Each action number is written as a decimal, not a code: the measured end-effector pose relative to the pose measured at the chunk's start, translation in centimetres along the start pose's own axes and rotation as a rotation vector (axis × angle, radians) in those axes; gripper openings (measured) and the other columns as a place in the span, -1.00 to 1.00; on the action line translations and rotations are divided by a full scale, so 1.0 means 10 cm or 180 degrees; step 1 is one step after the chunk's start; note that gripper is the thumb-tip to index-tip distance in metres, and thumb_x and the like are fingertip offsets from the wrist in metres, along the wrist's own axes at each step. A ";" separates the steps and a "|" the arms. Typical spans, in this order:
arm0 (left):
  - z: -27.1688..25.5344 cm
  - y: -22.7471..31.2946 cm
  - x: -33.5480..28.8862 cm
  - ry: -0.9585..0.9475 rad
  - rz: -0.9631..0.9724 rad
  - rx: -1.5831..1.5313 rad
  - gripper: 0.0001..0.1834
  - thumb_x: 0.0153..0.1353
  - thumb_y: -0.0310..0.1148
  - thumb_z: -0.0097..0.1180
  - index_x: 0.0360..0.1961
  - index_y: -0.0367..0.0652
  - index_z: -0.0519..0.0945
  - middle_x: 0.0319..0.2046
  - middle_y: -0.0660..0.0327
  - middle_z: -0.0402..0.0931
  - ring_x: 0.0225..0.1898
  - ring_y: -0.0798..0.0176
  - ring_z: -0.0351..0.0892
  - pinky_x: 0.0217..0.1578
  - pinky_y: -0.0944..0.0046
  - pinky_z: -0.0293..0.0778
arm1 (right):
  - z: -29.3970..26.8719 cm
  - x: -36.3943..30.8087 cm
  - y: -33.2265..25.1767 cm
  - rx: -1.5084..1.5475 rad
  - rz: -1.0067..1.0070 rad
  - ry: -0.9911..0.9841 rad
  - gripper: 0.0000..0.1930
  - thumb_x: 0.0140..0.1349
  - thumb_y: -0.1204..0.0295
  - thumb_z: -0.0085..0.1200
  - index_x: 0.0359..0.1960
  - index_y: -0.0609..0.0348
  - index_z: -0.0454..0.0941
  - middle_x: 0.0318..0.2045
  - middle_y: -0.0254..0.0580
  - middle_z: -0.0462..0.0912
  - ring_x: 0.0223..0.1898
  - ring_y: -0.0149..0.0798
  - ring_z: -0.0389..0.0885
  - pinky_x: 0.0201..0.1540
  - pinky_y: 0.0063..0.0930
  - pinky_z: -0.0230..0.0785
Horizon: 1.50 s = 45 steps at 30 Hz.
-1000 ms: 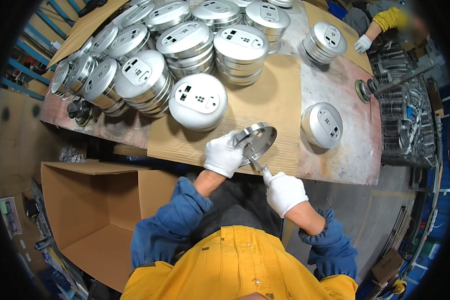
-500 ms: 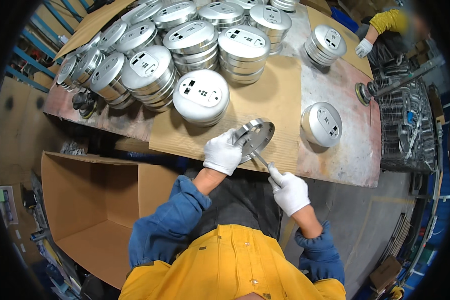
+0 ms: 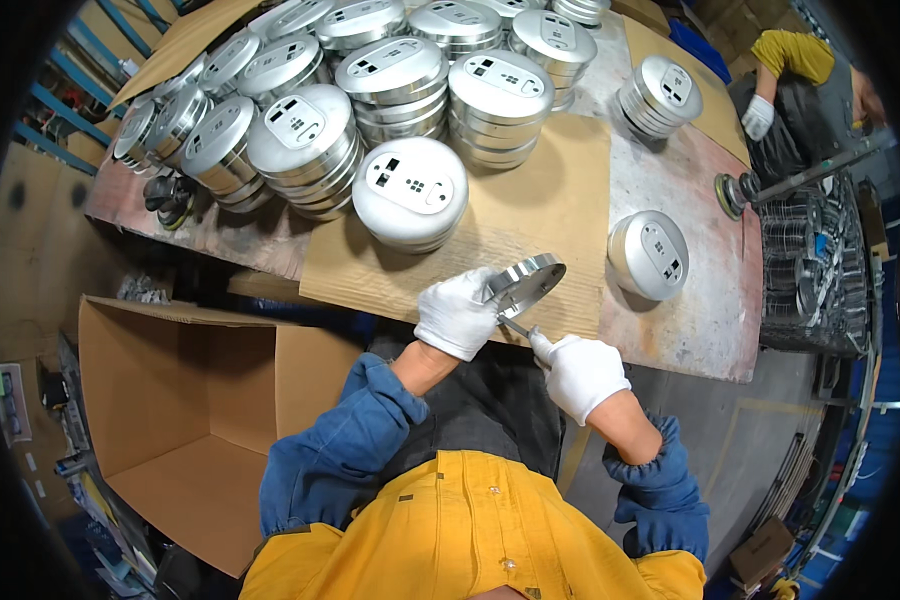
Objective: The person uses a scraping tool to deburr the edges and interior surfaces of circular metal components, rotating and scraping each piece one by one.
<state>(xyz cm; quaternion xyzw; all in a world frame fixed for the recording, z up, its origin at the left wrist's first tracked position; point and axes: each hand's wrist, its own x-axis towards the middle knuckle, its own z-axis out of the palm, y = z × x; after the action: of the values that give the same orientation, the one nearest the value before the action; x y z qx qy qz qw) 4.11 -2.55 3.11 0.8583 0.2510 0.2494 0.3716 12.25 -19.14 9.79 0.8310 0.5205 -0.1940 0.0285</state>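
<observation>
My left hand [image 3: 457, 314], in a white glove, grips a round metal cover [image 3: 526, 284] by its rim and holds it tilted above the table's near edge. The cover's hollow inner side faces my right hand [image 3: 582, 375]. That hand, also white-gloved, is closed round a slim metal file [image 3: 515, 327], whose tip reaches the cover's lower rim beside my left fingers. Just beyond my left hand, a short stack of round silver covers [image 3: 410, 194] with small cutouts stands on the cardboard sheet [image 3: 545, 215].
Many stacked silver covers [image 3: 305, 140] fill the far left of the table. Two more stacks [image 3: 648, 254] stand to the right. An open cardboard box [image 3: 180, 400] sits below on my left. Another person's gloved hand [image 3: 758, 118] is at the far right, near a crate of metal parts [image 3: 805, 250].
The cover has tipped more edge-on and shifted slightly right. My right hand has come in closer to it with the file. The other person's hand at the far right has moved.
</observation>
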 end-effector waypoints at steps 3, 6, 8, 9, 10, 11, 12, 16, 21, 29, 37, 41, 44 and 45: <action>-0.01 0.00 0.00 0.0027 0.0075 0.0019 -0.78 0.05 -0.24 0.30 -0.35 -0.13 0.64 -0.50 0.09 0.60 -0.45 0.03 0.63 -0.44 0.20 0.51 | -0.10 0.06 -0.01 -0.0019 -0.0072 -0.0121 -0.66 0.19 0.43 -0.13 0.00 0.09 0.50 -0.48 -0.02 0.61 -0.45 0.01 0.62 -0.46 -0.14 0.44; 0.03 -0.05 0.02 0.0060 -0.0057 -0.0160 -0.81 0.07 -0.28 0.30 -0.36 -0.15 0.64 -0.51 0.09 0.61 -0.46 0.06 0.64 -0.44 0.24 0.51 | -0.12 0.09 -0.02 -0.0039 -0.0146 -0.0189 -0.66 0.18 0.45 -0.14 -0.01 0.14 0.49 -0.50 0.01 0.61 -0.46 0.03 0.61 -0.48 -0.15 0.44; 0.06 -0.08 0.03 0.0049 -0.0251 -0.0347 -0.82 0.08 -0.30 0.29 -0.36 -0.17 0.65 -0.51 0.08 0.61 -0.47 0.08 0.64 -0.45 0.25 0.50 | -0.10 0.09 -0.01 -0.0073 -0.0209 -0.0156 -0.66 0.18 0.46 -0.14 -0.01 0.16 0.49 -0.51 0.02 0.61 -0.46 0.04 0.61 -0.48 -0.15 0.44; 0.06 -0.09 0.03 0.0043 -0.0348 -0.0420 -0.83 0.08 -0.32 0.30 -0.37 -0.18 0.65 -0.52 0.08 0.61 -0.48 0.09 0.64 -0.45 0.26 0.50 | -0.07 0.10 0.00 -0.0024 -0.0178 -0.0233 -0.64 0.17 0.47 -0.14 0.02 0.16 0.47 -0.48 0.03 0.61 -0.47 0.04 0.61 -0.47 -0.15 0.44; 0.06 -0.10 0.04 0.0044 -0.0442 -0.0493 -0.83 0.07 -0.33 0.30 -0.37 -0.19 0.65 -0.53 0.08 0.60 -0.49 0.10 0.64 -0.46 0.27 0.49 | -0.04 0.11 0.01 0.0021 -0.0150 -0.0305 -0.61 0.16 0.47 -0.15 0.05 0.17 0.46 -0.45 0.04 0.61 -0.48 0.04 0.61 -0.46 -0.15 0.45; 0.06 -0.10 0.05 0.0041 -0.0449 -0.0497 -0.83 0.07 -0.33 0.30 -0.37 -0.19 0.65 -0.53 0.08 0.60 -0.49 0.10 0.64 -0.46 0.27 0.49 | 0.00 0.11 0.03 0.0020 -0.0150 -0.0314 -0.61 0.16 0.47 -0.15 0.05 0.17 0.46 -0.45 0.04 0.61 -0.48 0.04 0.61 -0.46 -0.15 0.45; 0.06 -0.09 0.06 0.0087 -0.0382 -0.0398 -0.83 0.07 -0.34 0.31 -0.37 -0.19 0.64 -0.53 0.08 0.60 -0.49 0.11 0.64 -0.46 0.27 0.49 | 0.06 0.09 0.05 -0.0014 -0.0166 -0.0203 -0.59 0.17 0.47 -0.15 0.09 0.16 0.43 -0.47 0.01 0.59 -0.50 0.01 0.61 -0.49 -0.17 0.44; 0.11 -0.14 0.00 0.0258 -0.0377 -0.0233 -0.82 0.06 -0.35 0.32 -0.35 -0.21 0.64 -0.53 0.07 0.60 -0.49 0.11 0.64 -0.45 0.27 0.49 | 0.57 -0.11 -0.08 -0.0339 0.0089 0.0148 -0.51 0.18 0.44 -0.13 0.20 0.14 0.35 -0.52 -0.09 0.49 -0.58 -0.12 0.57 -0.59 -0.21 0.41; 0.18 -0.19 -0.01 0.0369 -0.0497 -0.0386 -0.82 0.07 -0.36 0.31 -0.34 -0.21 0.63 -0.53 0.06 0.60 -0.48 0.07 0.64 -0.46 0.26 0.48 | 1.14 -0.10 0.10 0.0587 0.0186 0.1238 -0.50 0.21 0.33 0.04 0.22 -0.26 0.34 -0.53 -0.19 0.48 -0.60 -0.06 0.54 -0.58 -0.21 0.40; 0.07 -0.10 -0.04 0.0282 -0.0107 -0.0060 -0.81 0.06 -0.29 0.31 -0.35 -0.15 0.63 -0.52 0.07 0.59 -0.49 -0.01 0.60 -0.47 0.17 0.48 | 0.00 -0.06 0.05 0.0202 0.0256 -0.0276 -0.62 0.26 0.33 -0.09 0.13 -0.13 0.44 -0.47 -0.07 0.59 -0.45 0.01 0.61 -0.42 -0.16 0.43; 0.07 -0.12 -0.06 0.0297 0.0106 -0.0026 -0.74 -0.11 -0.45 0.20 -0.29 -0.08 0.60 -0.53 0.11 0.57 -0.50 0.01 0.59 -0.44 0.12 0.50 | -0.09 0.03 -0.01 0.0039 0.0034 -0.0303 -0.61 0.19 0.41 -0.09 0.09 0.00 0.46 -0.43 -0.05 0.61 -0.41 -0.02 0.62 -0.42 -0.16 0.44; 0.06 -0.14 -0.07 0.0261 0.0161 -0.0195 -0.77 -0.06 -0.39 0.24 -0.30 -0.09 0.61 -0.54 0.11 0.58 -0.49 0.01 0.59 -0.44 0.13 0.50 | -0.13 0.13 -0.03 -0.0125 -0.0073 -0.0448 -0.60 0.16 0.46 -0.11 0.08 0.03 0.46 -0.45 -0.02 0.61 -0.46 -0.01 0.61 -0.44 -0.15 0.44; 0.06 -0.13 -0.07 0.0215 -0.0258 -0.0420 -0.79 0.03 -0.36 0.33 -0.32 -0.18 0.61 -0.51 0.06 0.58 -0.52 0.03 0.60 -0.46 0.26 0.50 | -0.01 0.11 -0.06 -0.0135 -0.0037 -0.0326 -0.56 0.15 0.47 -0.13 0.12 0.03 0.43 -0.44 0.01 0.60 -0.48 0.01 0.61 -0.46 -0.14 0.45; 0.06 -0.13 -0.07 0.0217 -0.0257 -0.0418 -0.79 0.03 -0.36 0.33 -0.32 -0.18 0.61 -0.51 0.06 0.58 -0.52 0.03 0.60 -0.46 0.26 0.50 | 0.07 0.06 -0.08 -0.0097 0.0093 -0.0274 -0.54 0.15 0.46 -0.13 0.15 0.02 0.41 -0.44 0.00 0.59 -0.48 0.01 0.62 -0.47 -0.15 0.45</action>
<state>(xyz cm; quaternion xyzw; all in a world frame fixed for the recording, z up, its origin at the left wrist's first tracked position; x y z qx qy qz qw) 3.69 -2.55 1.61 0.8123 0.2810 0.2792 0.4281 11.60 -18.40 9.05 0.8289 0.5096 -0.2212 0.0664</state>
